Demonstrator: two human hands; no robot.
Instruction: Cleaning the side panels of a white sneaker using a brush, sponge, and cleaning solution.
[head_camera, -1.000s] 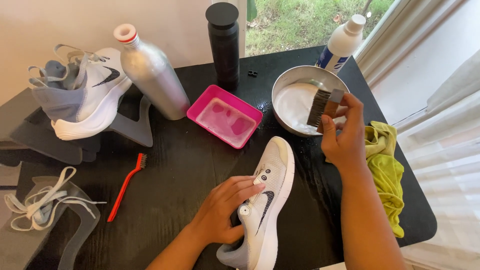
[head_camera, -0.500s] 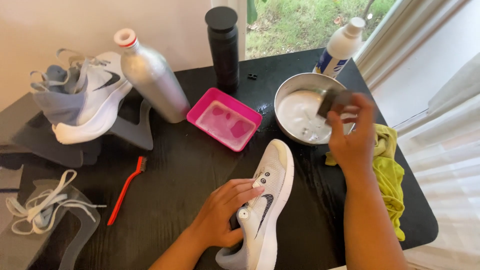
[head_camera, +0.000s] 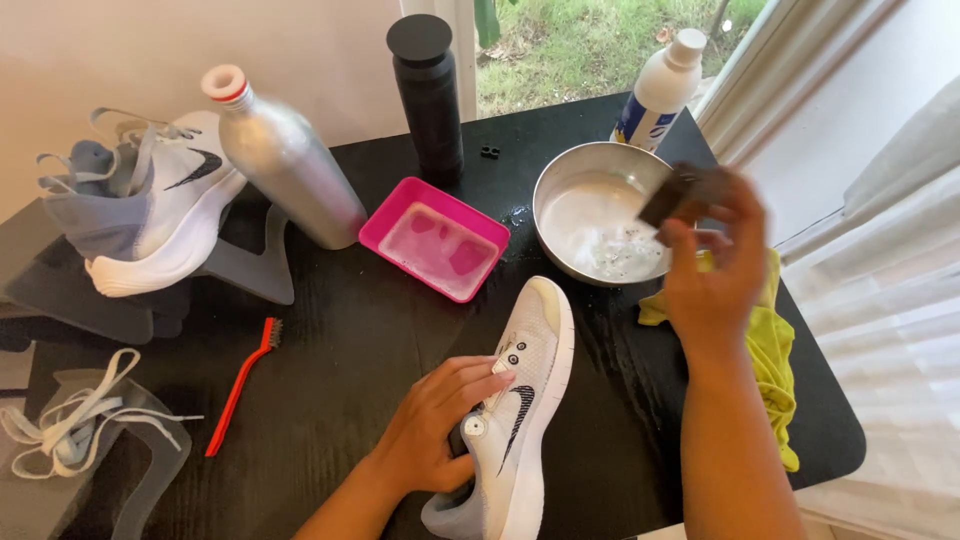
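Brush hand moved again: a second ago the right hand (head_camera: 712, 262) had the small dark scrub brush (head_camera: 672, 196) over the round steel bowl of cloudy soapy water (head_camera: 598, 228), half a second ago it looked dipped in, and now it's lifted toward the bowl's 3 o'clock rim, fingers clenched round the brush. So I'd guess the bristles are freshly wet and headed for the shoe

White mesh sneaker with a black side mark (head_camera: 520, 410) hasn't budged, lying on the black wooden table (head_camera: 340, 340) at about 6 o'clock from the bowl. Left hand (head_camera: 435, 430) is pressing down on its upper, fingers spread flat, not really gripping

Hard to see: the brush is motion-blurred, so no telling the bristles or any suds. Sneaker's heel is cut off by the bottom edge, and the yellow-green cloth (head_camera: 770, 350) at the bowl's 4 o'clock is partly behind the right forearm
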